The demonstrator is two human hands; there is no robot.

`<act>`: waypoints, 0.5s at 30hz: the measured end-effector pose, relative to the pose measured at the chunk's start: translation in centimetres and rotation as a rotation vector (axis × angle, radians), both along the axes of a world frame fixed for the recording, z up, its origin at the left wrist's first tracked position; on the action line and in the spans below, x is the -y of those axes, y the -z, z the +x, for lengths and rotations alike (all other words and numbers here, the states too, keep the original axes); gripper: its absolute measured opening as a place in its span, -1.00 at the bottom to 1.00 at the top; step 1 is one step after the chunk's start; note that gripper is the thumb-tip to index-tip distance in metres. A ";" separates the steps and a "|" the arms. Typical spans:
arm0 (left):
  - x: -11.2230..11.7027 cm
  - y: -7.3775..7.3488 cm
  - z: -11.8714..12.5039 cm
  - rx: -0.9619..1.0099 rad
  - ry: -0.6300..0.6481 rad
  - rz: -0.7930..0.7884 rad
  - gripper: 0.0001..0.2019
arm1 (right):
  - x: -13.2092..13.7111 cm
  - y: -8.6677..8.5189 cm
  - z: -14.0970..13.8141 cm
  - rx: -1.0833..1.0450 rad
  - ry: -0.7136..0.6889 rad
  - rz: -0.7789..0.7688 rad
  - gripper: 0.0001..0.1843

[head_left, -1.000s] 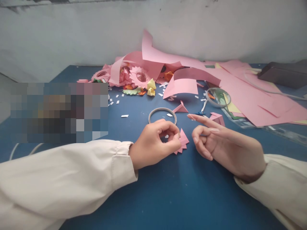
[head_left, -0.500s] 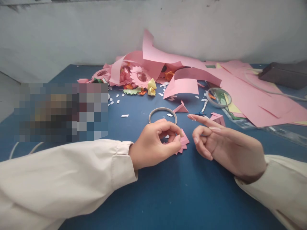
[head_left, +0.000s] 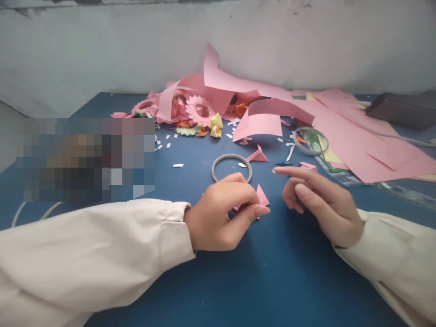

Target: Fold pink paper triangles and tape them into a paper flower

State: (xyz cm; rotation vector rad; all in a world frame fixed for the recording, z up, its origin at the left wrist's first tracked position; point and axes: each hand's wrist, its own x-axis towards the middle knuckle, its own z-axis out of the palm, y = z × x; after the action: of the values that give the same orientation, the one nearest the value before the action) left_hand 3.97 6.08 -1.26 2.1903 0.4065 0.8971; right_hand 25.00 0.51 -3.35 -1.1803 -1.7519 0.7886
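My left hand [head_left: 223,213] is closed, thumb against bent fingers, pinching a folded pink paper piece [head_left: 262,195] whose pointed end shows past the fingertips; the hand hides much of it. To its right, my right hand [head_left: 322,206] hovers over the table with the index finger stretched out, the other fingers curled and the thumb apart, holding nothing. Just behind the left hand lies a thin roll of tape [head_left: 232,156]. A small folded pink paper [head_left: 259,155] sits beside the ring, and another folded pink piece [head_left: 309,167] is partly hidden behind the right hand.
Pink paper strips [head_left: 262,120] curl up at the back, beside a pile of pink paper rosettes [head_left: 199,110]. A wider tape roll [head_left: 310,140] and pink sheets [head_left: 371,145] lie to the right. White scraps [head_left: 178,165] dot the blue table [head_left: 238,281]. One area on the left is pixelated.
My left thumb has pushed forward over the pink piece, covering more of it. My right hand has turned and drawn its fingers in, with the index finger still extended.
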 end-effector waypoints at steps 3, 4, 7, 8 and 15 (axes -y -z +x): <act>-0.1 0.1 -0.1 -0.018 0.067 0.086 -0.87 | 0.0 0.3 0.3 0.271 -0.068 0.199 -0.64; -0.1 0.1 -0.1 -0.018 0.085 0.120 -0.89 | -0.1 0.4 0.5 0.332 -0.098 0.286 -0.64; 0.0 0.2 -0.1 -0.019 0.112 0.208 -0.93 | -0.8 0.5 1.0 0.422 -0.162 0.461 -0.65; 0.0 0.3 -0.1 -0.025 0.109 0.223 -0.95 | -1.0 0.5 1.1 0.429 -0.161 0.473 -0.65; 0.2 0.4 -0.4 -0.037 0.065 0.293 -0.91 | -1.2 0.5 1.0 0.401 -0.103 0.406 -0.68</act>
State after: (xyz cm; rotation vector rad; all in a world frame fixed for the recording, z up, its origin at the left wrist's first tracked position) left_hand 3.61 5.88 -1.63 2.4744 0.2295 0.9299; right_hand 25.95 1.74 -3.84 -1.0197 -2.1866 0.2348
